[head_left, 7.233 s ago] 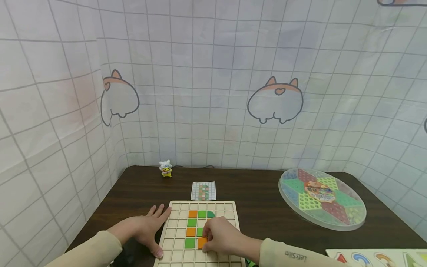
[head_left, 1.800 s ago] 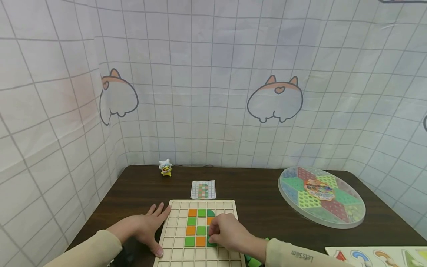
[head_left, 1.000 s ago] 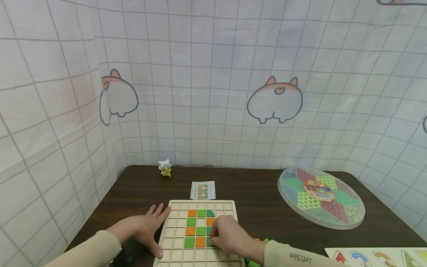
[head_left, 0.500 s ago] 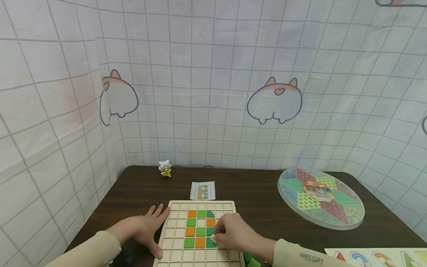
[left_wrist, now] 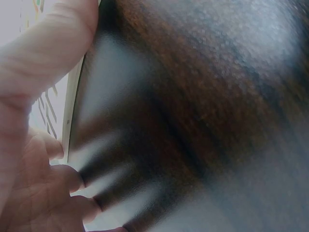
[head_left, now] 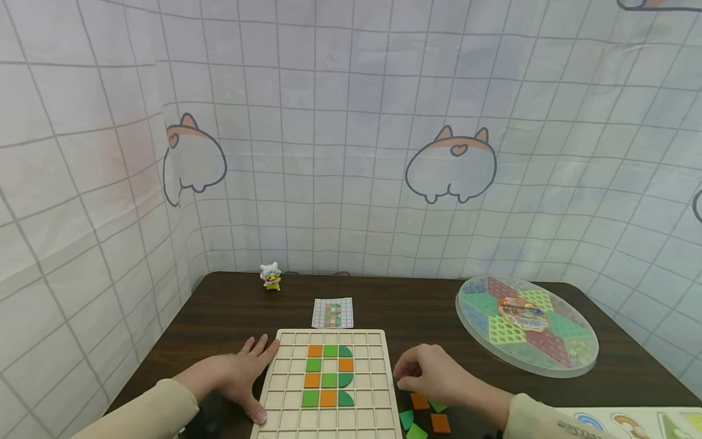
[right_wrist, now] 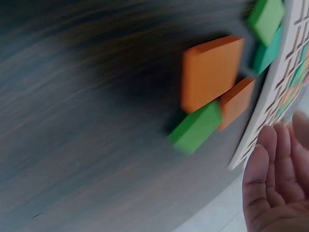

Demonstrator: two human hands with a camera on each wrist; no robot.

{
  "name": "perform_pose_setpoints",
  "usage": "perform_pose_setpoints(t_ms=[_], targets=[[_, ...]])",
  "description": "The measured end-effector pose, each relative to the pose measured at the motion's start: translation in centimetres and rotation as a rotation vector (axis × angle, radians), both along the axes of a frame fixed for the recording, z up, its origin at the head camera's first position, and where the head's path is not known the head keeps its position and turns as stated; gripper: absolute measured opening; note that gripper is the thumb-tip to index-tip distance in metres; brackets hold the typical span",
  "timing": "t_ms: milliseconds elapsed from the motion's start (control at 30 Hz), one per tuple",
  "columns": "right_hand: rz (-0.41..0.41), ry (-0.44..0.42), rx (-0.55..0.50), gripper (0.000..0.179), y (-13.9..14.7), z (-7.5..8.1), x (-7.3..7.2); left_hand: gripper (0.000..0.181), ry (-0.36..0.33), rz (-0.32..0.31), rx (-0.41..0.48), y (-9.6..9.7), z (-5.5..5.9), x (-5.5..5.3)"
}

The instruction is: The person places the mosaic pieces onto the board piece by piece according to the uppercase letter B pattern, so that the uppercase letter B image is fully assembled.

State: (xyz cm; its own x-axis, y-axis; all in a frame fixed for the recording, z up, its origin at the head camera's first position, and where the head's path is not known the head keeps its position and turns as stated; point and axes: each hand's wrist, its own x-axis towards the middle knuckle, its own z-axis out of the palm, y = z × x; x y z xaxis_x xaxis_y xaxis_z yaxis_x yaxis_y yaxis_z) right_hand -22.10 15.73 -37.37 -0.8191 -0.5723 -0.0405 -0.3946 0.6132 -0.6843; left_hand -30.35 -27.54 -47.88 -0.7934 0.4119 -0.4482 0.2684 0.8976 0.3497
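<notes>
A pale wooden grid board lies in front of me with orange, light green and dark green tiles set in its middle. The lowest tile row ends at the right in a dark green round-edged tile. My left hand rests at the board's left edge, fingers spread and thumb touching the rim. Just past the right edge hovers my right hand, fingers loosely bent, with nothing seen between them. Below it on the table are several loose tiles, among them an orange square and a light green one.
A small card with a printed tile pattern lies behind the board. Farther back stands a white and yellow figurine. A round, clear-lidded game board sits at the right, with a shape puzzle board at the front right.
Over these frames, an orange square and a dark green round-edged tile came to lie in the bottom tile row. My right hand has released the latter and moved right. The left hand stayed put.
</notes>
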Motion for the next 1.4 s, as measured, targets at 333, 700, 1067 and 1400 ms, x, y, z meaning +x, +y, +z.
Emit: perform_pose_setpoints(t_ms=[333, 700, 1067, 1400], targets=[[0.101, -0.095, 0.016, 0.019, 6.6, -6.8, -4.9, 0.152, -0.024, 0.002, -0.009, -0.5, -0.9, -0.9], [0.103, -0.144, 0.045, 0.022, 8.2, -11.8, -7.6, 0.152, -0.011, -0.002, -0.013, -0.2, -0.4, -0.5], [0.072, -0.128, 0.093, 0.025, 7.6, -11.6, -7.5, 0.152, -0.007, 0.006, -0.018, 0.1, 0.2, 0.0], [0.059, -0.074, 0.134, 0.026, 7.2, -11.8, -7.5, 0.153, -0.021, 0.009, -0.010, -0.2, -0.4, -0.5]])
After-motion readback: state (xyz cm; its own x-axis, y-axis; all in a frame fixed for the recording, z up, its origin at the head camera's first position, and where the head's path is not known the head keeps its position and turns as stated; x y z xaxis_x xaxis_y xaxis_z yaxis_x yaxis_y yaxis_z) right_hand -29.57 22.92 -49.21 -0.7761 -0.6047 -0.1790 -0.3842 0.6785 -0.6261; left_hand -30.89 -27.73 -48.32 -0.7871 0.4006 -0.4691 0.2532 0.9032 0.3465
